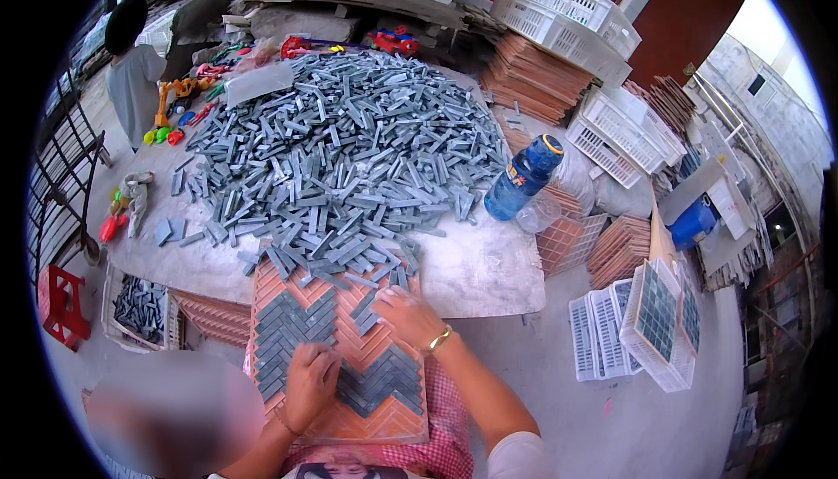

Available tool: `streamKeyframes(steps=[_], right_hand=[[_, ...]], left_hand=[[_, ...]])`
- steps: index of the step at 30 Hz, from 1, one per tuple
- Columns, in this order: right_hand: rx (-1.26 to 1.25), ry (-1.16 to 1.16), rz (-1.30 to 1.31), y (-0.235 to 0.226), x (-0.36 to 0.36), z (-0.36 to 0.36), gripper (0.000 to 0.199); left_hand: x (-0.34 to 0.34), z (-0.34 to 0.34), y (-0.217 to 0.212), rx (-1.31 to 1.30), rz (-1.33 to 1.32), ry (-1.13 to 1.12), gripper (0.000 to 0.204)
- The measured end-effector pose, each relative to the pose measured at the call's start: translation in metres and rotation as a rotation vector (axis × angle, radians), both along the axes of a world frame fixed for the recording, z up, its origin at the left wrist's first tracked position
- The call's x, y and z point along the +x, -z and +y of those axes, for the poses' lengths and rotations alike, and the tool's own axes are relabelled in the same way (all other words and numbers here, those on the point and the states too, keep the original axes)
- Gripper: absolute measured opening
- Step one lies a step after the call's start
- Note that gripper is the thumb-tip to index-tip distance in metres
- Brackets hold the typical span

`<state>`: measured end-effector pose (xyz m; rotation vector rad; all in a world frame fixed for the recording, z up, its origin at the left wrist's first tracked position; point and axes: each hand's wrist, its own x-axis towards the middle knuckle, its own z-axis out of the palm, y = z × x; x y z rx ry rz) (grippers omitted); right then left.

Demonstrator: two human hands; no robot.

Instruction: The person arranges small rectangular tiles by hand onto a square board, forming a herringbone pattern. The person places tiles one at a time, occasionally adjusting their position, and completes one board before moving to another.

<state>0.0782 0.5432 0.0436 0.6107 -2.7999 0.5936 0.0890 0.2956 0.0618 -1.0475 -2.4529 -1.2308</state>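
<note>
An orange herringbone mould tray [384, 422] rests on my lap, its far edge against the table. Grey stone strips fill parts of its slots in zigzag bands [292, 322]. My left hand [310, 383] lies flat on the tray, fingers bent over the grey strips near its middle. My right hand [406, 315], with a gold bracelet at the wrist, presses on strips at the tray's upper right, fingers curled over them. A large heap of loose grey strips [349, 139] covers the table just beyond the tray.
A blue water bottle [524, 178] stands at the table's right edge. White crates [620, 134] and stacked orange trays [532, 78] lie to the right. A person [131, 69] stands at the far left by coloured toys [179, 95]. A crate of strips [140, 309] and a red stool [61, 304] sit lower left.
</note>
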Motion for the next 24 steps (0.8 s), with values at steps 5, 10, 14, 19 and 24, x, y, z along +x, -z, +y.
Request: streamKeyframes(steps=[5, 10, 14, 19, 24], right_hand=[[-0.085, 0.024, -0.106, -0.025, 0.019, -0.02, 0.02], [-0.232, 0.188, -0.247, -0.01, 0.042, -0.064, 0.017], [-0.235, 0.326, -0.293, -0.012, 0.055, -0.084, 0.012], [-0.2, 0.323, -0.156, -0.012, 0.054, -0.089, 0.011], [-0.195, 0.339, -0.141, -0.007, 0.056, -0.091, 0.009]], left_hand=[[0.015, -0.036, 0.001, -0.008, -0.022, -0.051, 0.015], [0.021, -0.04, 0.006, -0.03, -0.094, -0.05, 0.013], [0.019, -0.034, 0.004, -0.049, -0.096, -0.029, 0.012], [0.009, -0.022, 0.006, -0.037, -0.057, -0.021, 0.013], [0.002, -0.019, 0.016, -0.058, -0.028, -0.062, 0.016]])
